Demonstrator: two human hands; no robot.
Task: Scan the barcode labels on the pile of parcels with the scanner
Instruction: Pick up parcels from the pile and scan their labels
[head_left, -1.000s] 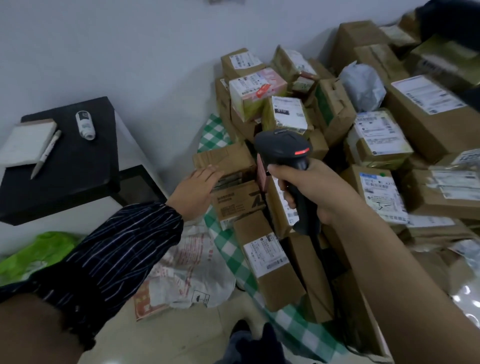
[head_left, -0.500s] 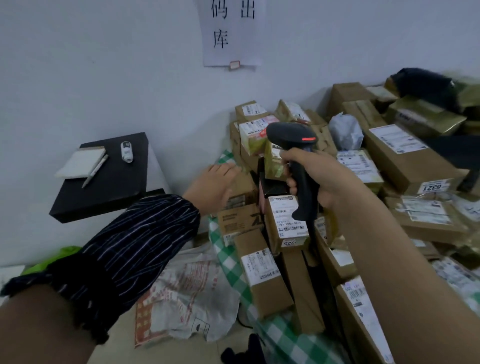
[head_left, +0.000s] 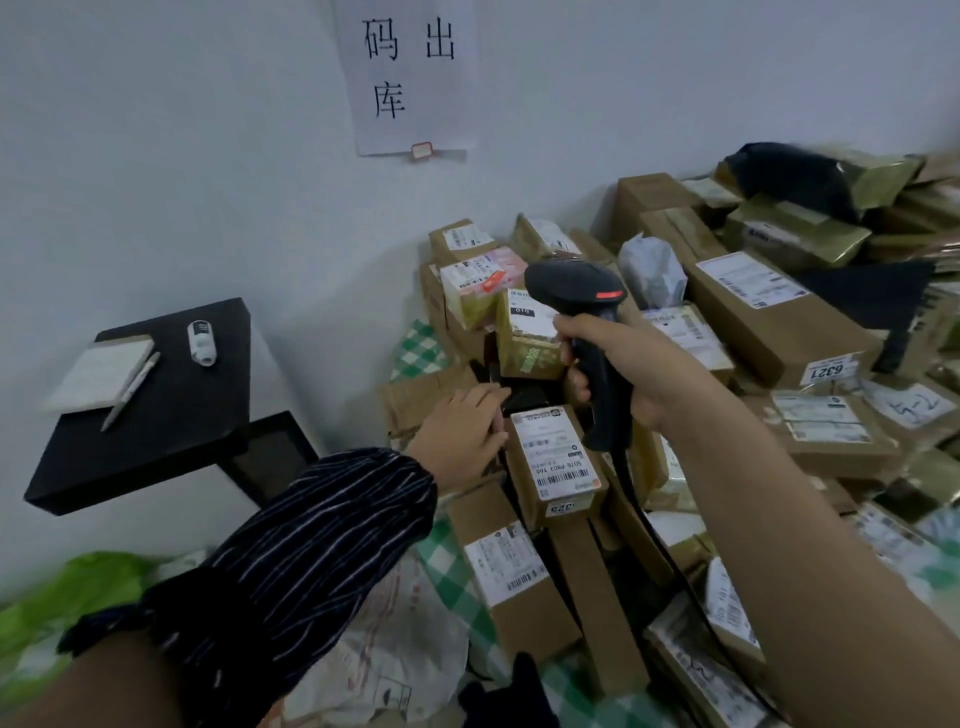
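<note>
1. The right hand (head_left: 628, 371) held the black scanner (head_left: 574, 288) by its handle, with the fingers wrapped round it.
2. The scanner was up above the pile of parcels (head_left: 779, 322).
3. The left hand (head_left: 457, 436) lay flat, fingers straight, on a brown box (head_left: 415, 397), just beside a parcel with a white label (head_left: 558, 457).
4. The two hands were apart.
5. A black table (head_left: 171, 415) by the wall held a notepad (head_left: 98, 371), a pen (head_left: 130, 392) and a small bottle (head_left: 201, 342).

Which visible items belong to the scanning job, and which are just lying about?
Job: barcode scanner, gripped by right hand; left hand resting by the labelled box; parcel pile.
Idle: notepad, pen, small white bottle, black table, wall notice.
</note>
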